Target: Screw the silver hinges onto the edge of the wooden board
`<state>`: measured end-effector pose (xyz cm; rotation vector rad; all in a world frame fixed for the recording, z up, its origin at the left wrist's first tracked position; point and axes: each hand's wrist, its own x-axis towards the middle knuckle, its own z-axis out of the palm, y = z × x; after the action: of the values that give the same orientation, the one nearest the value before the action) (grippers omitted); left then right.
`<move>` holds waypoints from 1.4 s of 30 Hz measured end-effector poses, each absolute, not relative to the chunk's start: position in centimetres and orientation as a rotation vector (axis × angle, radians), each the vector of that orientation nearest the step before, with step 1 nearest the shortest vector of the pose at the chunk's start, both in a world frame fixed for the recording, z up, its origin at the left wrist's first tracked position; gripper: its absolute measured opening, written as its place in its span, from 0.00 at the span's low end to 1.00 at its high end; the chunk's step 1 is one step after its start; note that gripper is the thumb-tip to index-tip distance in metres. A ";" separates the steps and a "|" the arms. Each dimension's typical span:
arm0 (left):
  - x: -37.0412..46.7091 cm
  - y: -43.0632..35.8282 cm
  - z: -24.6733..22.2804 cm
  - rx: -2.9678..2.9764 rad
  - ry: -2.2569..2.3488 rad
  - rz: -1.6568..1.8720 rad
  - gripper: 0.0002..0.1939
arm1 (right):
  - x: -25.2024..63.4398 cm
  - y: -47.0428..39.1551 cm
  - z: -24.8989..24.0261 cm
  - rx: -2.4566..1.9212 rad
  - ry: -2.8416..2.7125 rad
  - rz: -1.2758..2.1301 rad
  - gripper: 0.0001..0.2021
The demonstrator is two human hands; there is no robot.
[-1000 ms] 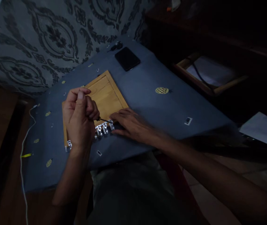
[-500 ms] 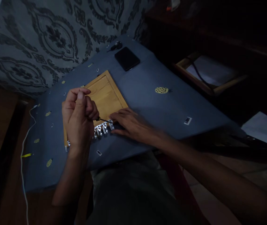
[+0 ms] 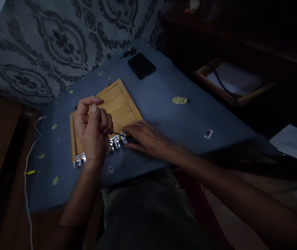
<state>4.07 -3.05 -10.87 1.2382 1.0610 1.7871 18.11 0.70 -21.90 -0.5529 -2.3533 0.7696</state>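
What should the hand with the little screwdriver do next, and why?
Probably turn the screwdriver a little more. The left hand grips it in a fist, its thin tip pointing at the metal hooks along the near edge of the wooden board. The right hand lies flat beside the hooks, steadying the board. The light is too dim to show the screw.

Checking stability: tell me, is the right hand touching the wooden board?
Touching. Head view shows the right hand lying flat on the wooden board at its near corner.
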 end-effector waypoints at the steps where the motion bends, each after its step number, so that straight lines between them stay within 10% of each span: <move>1: 4.1 -3.0 -10.9 1.238 1.064 1.792 0.09 | 18.1 0.7 -21.9 -0.554 -2.353 0.770 0.18; 42: 3.4 -2.0 -9.4 1.338 0.984 1.291 0.16 | 17.9 0.7 -21.4 -0.558 -2.375 0.811 0.15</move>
<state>3.36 -1.95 -9.41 1.3375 0.9838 1.2912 17.87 0.67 -21.41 -0.5584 -2.3746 0.8107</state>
